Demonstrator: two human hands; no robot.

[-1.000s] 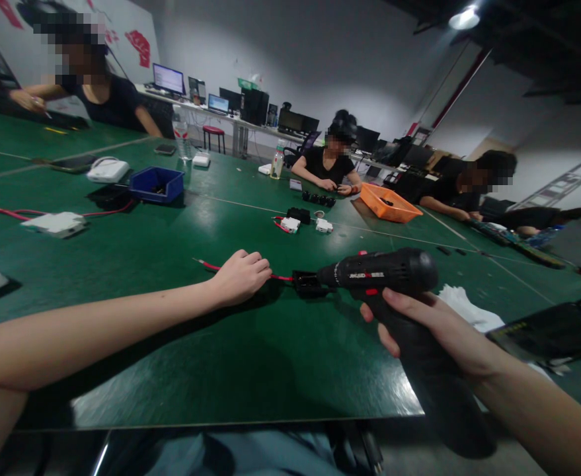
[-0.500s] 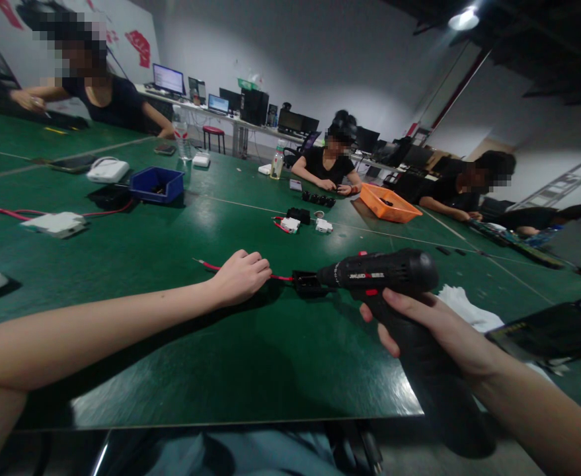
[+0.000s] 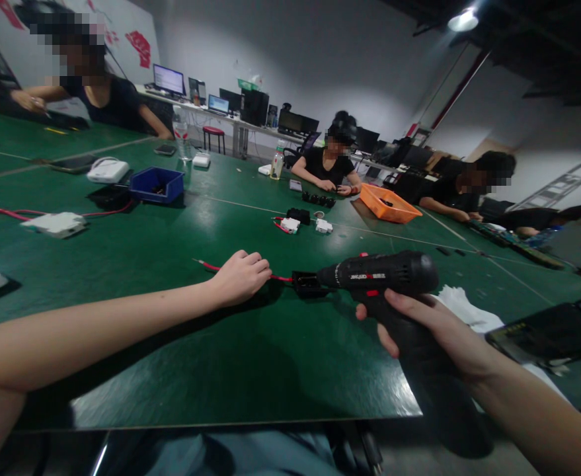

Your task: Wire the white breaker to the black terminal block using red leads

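Note:
My right hand is wrapped round the grip of a black cordless drill with red details. The drill lies level, its nose pointing left at a small black plastic housing on the green table. Whether the bit touches the housing is hidden. From the housing's left side runs a red wire, which passes under my left hand. That hand is closed on the wire, and the bare wire end sticks out to its left.
A blue bin stands at the left and an orange bin farther back. White modules with red wires lie about. White tissue and a black device are at the right. Several people sit around the table.
Both hands, the drill and the black housing stay in nearly the same place. The drill has turned or shifted only very slightly.

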